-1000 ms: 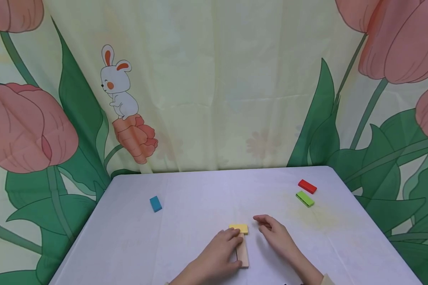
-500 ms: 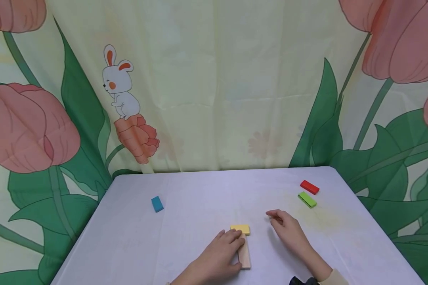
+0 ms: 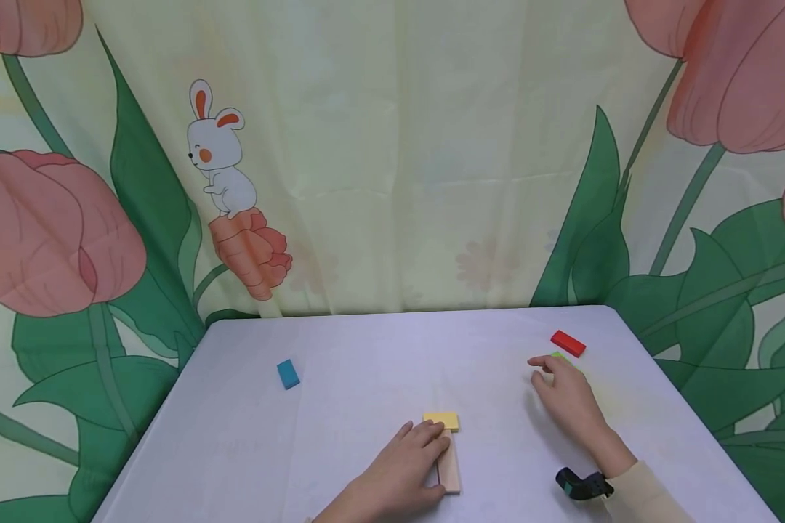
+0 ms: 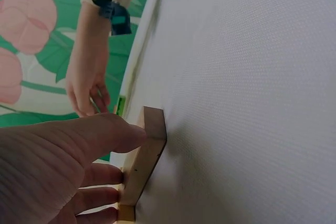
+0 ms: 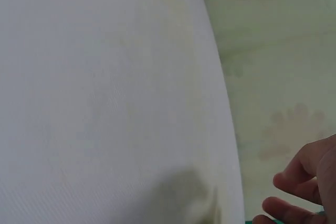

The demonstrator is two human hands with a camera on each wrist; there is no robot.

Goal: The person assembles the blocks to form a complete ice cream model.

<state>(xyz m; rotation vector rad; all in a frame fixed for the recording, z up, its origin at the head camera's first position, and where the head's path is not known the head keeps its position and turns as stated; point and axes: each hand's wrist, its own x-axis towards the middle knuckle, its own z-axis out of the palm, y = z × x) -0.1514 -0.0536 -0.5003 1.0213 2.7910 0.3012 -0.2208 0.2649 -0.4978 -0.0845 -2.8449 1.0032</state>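
Observation:
In the head view my left hand [image 3: 402,468] lies at the front middle of the table, fingers and thumb holding a plain wooden block [image 3: 449,468]. Across that block's far end lies a yellow block [image 3: 446,418]. The left wrist view shows my thumb against the end of the wooden block [image 4: 142,169] and the fingers along its side. At the right, my right hand [image 3: 568,398] hovers by a light green block [image 3: 557,355], which it mostly hides. Its fingers are loosely bent and visibly grip nothing. Just beyond lies a red block [image 3: 568,343].
A blue block [image 3: 288,374] lies at the left of the white-covered table [image 3: 366,370]. A curtain [image 3: 392,181] printed with tulips and a rabbit hangs behind the far edge. A black band device [image 3: 582,485] is on the right wrist.
My right hand has moved right and away from me, from near the yellow block to the green block, now mostly covering it. The left hand stays on the wooden block.

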